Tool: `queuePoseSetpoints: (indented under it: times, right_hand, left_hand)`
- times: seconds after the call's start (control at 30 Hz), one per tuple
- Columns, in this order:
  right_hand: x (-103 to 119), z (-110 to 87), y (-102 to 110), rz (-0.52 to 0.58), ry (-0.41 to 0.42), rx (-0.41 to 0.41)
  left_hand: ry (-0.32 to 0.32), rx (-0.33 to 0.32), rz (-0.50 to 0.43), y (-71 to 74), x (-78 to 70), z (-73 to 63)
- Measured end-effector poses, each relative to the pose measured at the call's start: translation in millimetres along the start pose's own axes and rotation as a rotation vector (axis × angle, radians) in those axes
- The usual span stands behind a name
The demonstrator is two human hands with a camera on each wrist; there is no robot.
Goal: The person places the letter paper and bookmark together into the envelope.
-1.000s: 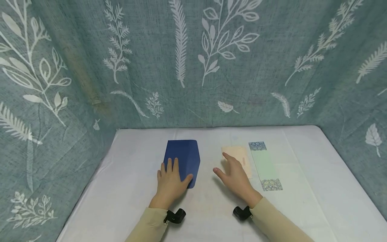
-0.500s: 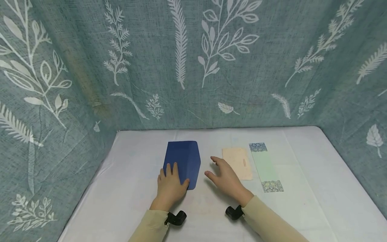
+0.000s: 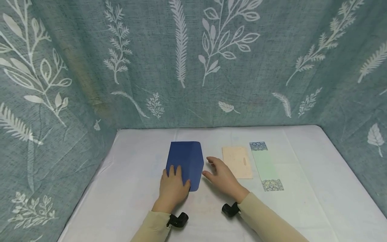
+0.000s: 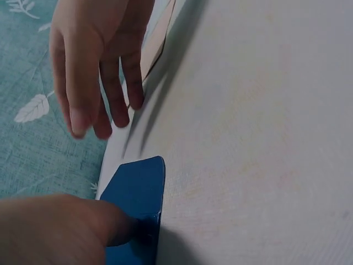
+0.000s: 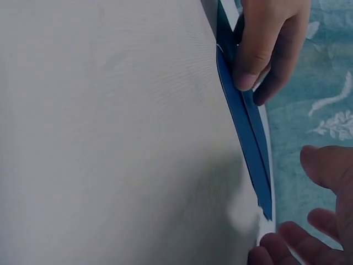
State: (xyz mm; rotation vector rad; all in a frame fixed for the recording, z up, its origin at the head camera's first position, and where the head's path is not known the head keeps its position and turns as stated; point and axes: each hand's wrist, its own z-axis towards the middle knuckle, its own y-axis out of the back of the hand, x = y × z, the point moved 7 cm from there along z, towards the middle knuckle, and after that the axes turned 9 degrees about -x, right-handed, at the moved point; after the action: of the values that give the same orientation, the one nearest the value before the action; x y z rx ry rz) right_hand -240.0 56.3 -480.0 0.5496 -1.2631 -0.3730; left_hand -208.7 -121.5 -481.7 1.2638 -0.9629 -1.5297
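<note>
Head view: blue envelope (image 3: 179,153) lies flat on the white cloth (image 3: 139,161), left of centre, directly ahead of the left hand (image 3: 173,191) and to the left of the right hand (image 3: 223,178). Long axis runs away from the person; the creased flap (image 3: 197,164) is on the long side facing the right hand.

Left hand is the nearer, already on the near part of the envelope: fingers spread and straight, palm down, thumb toward the flap's near end. It rests there, nothing gripped. Right hand holds nothing: fingers loosely bent, tips just beside the flap's outer edge. From the left wrist it hangs above the cloth, clear of the envelope. I judge that small gap between right fingertips and flap edge to be what the coming move turns on.

Count: one blue envelope, with one flap. One cream card (image 3: 237,161), just right of the right hand. One pale green strip (image 3: 266,164), beyond the card, two patterned ends. Two hands, two tan sleeves (image 3: 152,227), two black wrist cameras (image 3: 230,210). One leaf-print curtain (image 3: 145,60) hangs behind. Anything inside the envelope: cannot tell.
</note>
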Motion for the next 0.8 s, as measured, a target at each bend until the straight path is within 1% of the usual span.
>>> queuePoseSetpoints:
  times: [0.2, 0.37, 0.43, 0.6, 0.7, 0.8]
  right_hand:
    - [-1.2, 11.5, -13.6, -0.036, -0.017, 0.043]
    - [1.5, 17.0, -24.4, -0.11, 0.035, 0.07]
    - [1.7, 17.7, -27.4, -0.145, 0.066, 0.064]
    - [-0.4, 16.0, -30.8, -0.19, 0.094, 0.044]
    - [-0.1, 14.0, -31.1, -0.202, 0.103, 0.039]
    - [2.1, 12.9, -30.7, -0.208, 0.114, 0.035]
  left_hand:
    - [-0.008, -0.003, 0.006, -2.8, -1.5, -0.8]
    - [-0.007, -0.014, 0.011, -2.4, -2.3, -1.4]
    - [-0.01, -0.03, 0.003, -0.7, -2.7, -1.3]
    - [-0.016, -0.066, -0.024, 2.9, -2.8, -0.6]
    - [-0.014, -0.068, -0.029, 3.1, -2.4, -0.9]
    - [-0.005, -0.053, -0.034, 2.4, -1.7, -2.0]
